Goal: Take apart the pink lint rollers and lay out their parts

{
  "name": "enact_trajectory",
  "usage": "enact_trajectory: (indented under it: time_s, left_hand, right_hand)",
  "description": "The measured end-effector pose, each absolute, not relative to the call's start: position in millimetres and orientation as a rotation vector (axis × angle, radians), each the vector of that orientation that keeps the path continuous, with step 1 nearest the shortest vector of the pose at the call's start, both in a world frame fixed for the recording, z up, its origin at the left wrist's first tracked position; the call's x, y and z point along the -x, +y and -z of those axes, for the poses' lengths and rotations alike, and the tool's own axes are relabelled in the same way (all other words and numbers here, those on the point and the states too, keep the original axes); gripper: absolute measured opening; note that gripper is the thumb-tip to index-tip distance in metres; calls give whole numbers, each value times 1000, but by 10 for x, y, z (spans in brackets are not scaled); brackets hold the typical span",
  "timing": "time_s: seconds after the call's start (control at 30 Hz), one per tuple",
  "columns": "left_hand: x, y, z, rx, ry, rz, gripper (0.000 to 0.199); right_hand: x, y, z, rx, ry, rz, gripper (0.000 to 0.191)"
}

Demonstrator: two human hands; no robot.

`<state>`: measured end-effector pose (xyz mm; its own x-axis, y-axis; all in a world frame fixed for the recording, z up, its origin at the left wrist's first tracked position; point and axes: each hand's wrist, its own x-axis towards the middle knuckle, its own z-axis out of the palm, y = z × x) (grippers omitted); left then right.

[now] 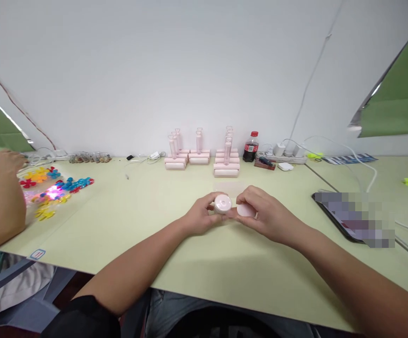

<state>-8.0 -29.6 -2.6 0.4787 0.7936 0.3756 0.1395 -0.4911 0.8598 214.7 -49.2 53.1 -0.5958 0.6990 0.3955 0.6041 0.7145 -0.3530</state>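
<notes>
My left hand [202, 215] is closed around a pale pink-white cylinder [223, 203], whose round end faces up toward me. It looks like part of a lint roller, but the rest is hidden by the fingers. Just to its right, my right hand [269, 213] pinches a smooth, pale pink rounded piece [246, 210] between thumb and fingers. The two pieces are close together over the table [175, 263], and I cannot tell whether they touch. A faint clear sheet [230, 188] seems to lie just beyond my hands.
Several pink lint rollers [227, 166] stand handle-up by the wall. Right of them are a cola bottle [250, 148], a power strip [291, 158] with cables, and a phone [348, 220]. On the left, another person's arm [6, 202] is beside colourful plastic flower pieces [54, 190].
</notes>
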Motion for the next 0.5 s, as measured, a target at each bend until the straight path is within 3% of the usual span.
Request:
enact_trajectory:
  time_s: [0.2, 0.33, 0.5]
  left_hand:
    - [314, -163, -127, -1975, 1018, -974, 62]
    - [428, -142, -235, -2125, 1205, -793, 50]
    - [436, -150, -267, -2145, 1151, -812, 43]
  right_hand:
    - [-2118, -495, -510, 1013, -2481, -140, 11]
    - [-1954, -610, -465, 1027, -2680, -157, 9]
    - [-1771, -718, -324, 1059, -2903, -196, 11]
